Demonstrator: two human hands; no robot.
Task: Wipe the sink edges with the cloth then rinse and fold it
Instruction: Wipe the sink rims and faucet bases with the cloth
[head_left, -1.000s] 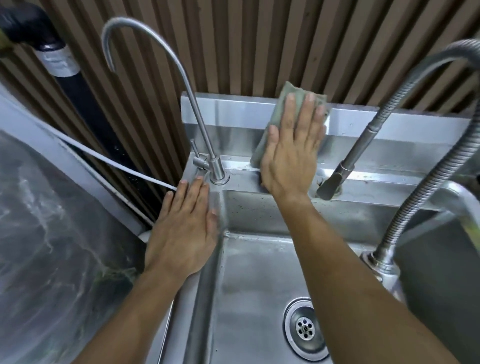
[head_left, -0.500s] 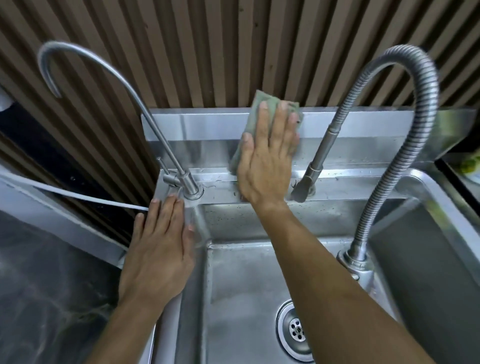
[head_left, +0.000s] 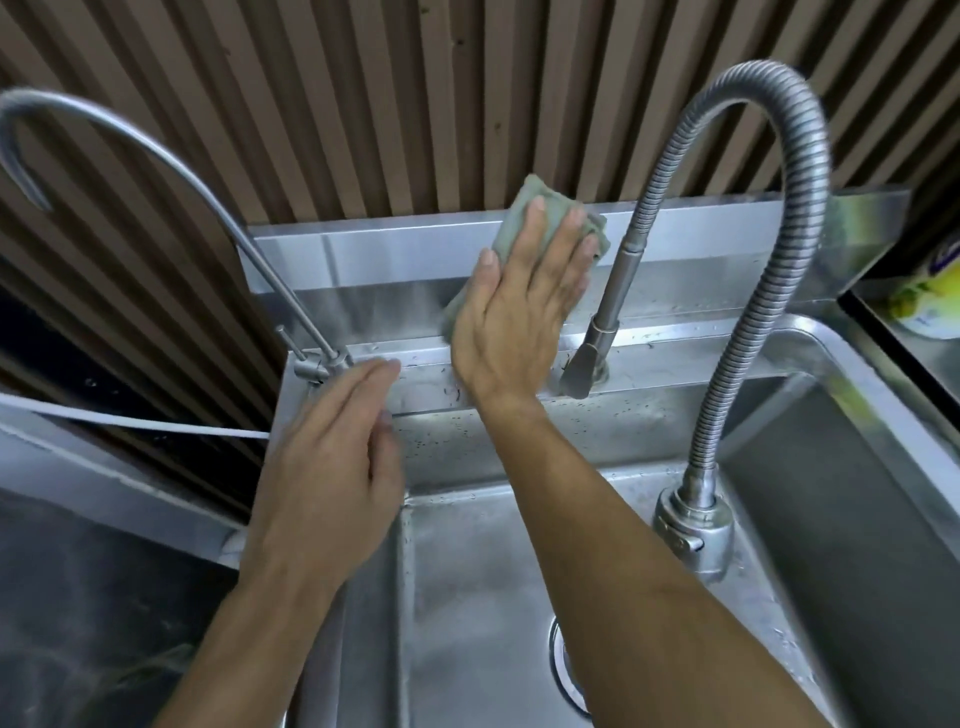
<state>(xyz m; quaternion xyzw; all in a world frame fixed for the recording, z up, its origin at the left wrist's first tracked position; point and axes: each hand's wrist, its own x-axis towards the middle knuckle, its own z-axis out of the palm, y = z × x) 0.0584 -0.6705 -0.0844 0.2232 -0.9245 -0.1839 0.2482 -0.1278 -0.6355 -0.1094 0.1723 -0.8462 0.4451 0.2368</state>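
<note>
My steel sink (head_left: 519, 545) carries two taps on its back ledge: a thin gooseneck (head_left: 156, 171) at the left corner, a hose tap (head_left: 769, 234) right of it. My cloth (head_left: 519, 218) lies flat on the upstand between them, my left hand (head_left: 332, 467) near the gooseneck's base.

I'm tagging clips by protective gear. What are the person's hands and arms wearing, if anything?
Nothing shows. The left hand and right hand are bare: no gloves, rings, watch or bands are visible. Both forearms are bare as far as the frame's bottom edge, with no sleeve in view.
</note>
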